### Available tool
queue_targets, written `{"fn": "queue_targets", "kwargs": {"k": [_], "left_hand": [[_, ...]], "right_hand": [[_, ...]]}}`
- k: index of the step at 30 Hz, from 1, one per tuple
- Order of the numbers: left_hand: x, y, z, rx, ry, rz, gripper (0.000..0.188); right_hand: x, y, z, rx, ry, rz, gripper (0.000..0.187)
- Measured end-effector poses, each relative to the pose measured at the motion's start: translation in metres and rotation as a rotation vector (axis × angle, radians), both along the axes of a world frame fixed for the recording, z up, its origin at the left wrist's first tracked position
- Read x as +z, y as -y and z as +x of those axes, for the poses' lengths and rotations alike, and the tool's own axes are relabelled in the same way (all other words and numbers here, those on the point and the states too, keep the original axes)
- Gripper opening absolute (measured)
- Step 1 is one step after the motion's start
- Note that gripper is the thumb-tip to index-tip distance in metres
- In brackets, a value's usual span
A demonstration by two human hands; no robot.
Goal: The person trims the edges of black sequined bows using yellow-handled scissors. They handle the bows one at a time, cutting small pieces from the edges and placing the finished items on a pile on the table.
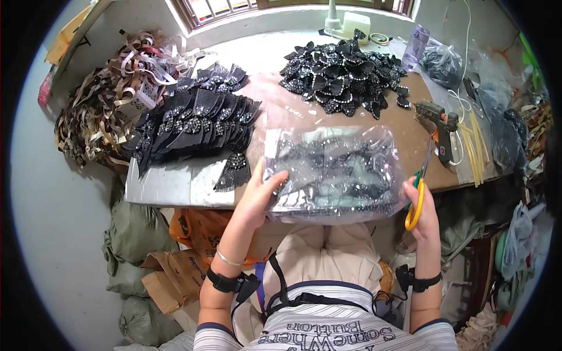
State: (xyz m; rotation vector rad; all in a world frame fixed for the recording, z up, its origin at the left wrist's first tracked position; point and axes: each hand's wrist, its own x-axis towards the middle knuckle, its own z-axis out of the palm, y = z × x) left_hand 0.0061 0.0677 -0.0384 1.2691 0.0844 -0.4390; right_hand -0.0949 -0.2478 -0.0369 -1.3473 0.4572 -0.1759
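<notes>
A clear plastic bag (336, 202) with black beaded pieces inside spans the space between my hands, at the table's front edge. My left hand (256, 198) grips its left side, thumb on top. My right hand (427, 213) is at the bag's right edge and holds scissors (415, 212) with a yellow-orange and green handle, blades pointing up and away. Whether its fingers also pinch the bag cannot be made out. Left of the bag, black mesh pieces with beads (199, 120) lie in overlapping rows, one loose piece (234, 171) near the edge. Behind it is a heap of black beaded bows (345, 79).
A glue gun (440, 126) with a white cord and yellowish sticks (475, 146) lie at the right. A tangle of ribbons (111, 99) fills the left end. At the back stand a purple bottle (415, 47) and a tape roll (379, 38). Sacks (137, 231) and a cardboard box (178, 281) are below.
</notes>
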Motion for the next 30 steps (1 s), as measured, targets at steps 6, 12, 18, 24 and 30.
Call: {"fn": "queue_targets", "kwargs": {"k": [6,12,18,24,30], "left_hand": [[0.080,0.000,0.008,0.042,0.143,-0.164,0.082],[0.069,-0.058,0.012,0.076,0.242,-0.369,0.072],[0.105,-0.088,-0.016,0.594,0.870,-0.042,0.078],[0.113,-0.129,-0.055,0.981,1.519,1.193,0.084],[0.061,-0.124,-0.070,1.050,1.345,2.049,0.073]], "right_hand": [[0.057,0.010,0.034,0.103,0.157,0.132,0.032],[0.100,-0.020,0.069,0.242,0.369,-0.046,0.041],[0.084,-0.035,0.061,0.318,0.346,-0.058,0.039],[0.021,0.000,0.011,0.026,0.159,-0.094,0.026],[-0.039,0.015,-0.021,-0.200,0.008,-0.033,0.024]]}}
